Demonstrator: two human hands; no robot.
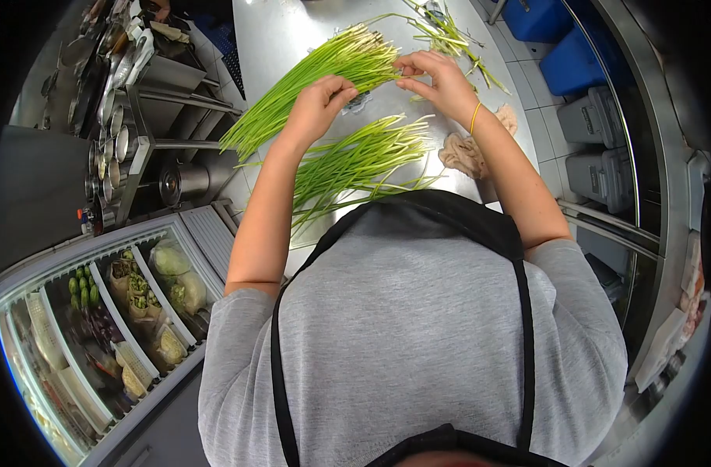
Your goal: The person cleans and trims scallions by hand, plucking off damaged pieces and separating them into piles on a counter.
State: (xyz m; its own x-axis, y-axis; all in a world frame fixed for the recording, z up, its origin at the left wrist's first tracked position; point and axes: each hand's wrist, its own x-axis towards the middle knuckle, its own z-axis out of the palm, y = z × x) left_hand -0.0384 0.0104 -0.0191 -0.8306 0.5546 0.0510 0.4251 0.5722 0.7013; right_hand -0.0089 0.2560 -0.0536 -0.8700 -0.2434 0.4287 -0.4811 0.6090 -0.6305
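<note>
Leftwards, the far green bundle [293, 93] is lying on the steel table [270, 31]; the left hand [322, 105] is curling at its edge, any pinch unclear. The right hand [442, 82] is parting thumb and fingers by the pale ends.

Beyond the grey heather-patterned fabric shirt [402, 335] lies a long bundle of thin green stalks [308, 86], bright green along most of its length and fading to pale yellow-white with brownish flecks at one end, and nearer the shirt a looser heap of thin stalks [355, 159] shows the same green-to-white fade. Solid black fabric apron straps [524, 342] run over the shirt, and to its right, farther off, are plain deep-blue plastic bins [569, 66] and grey lidded plastic boxes [593, 124].
</note>
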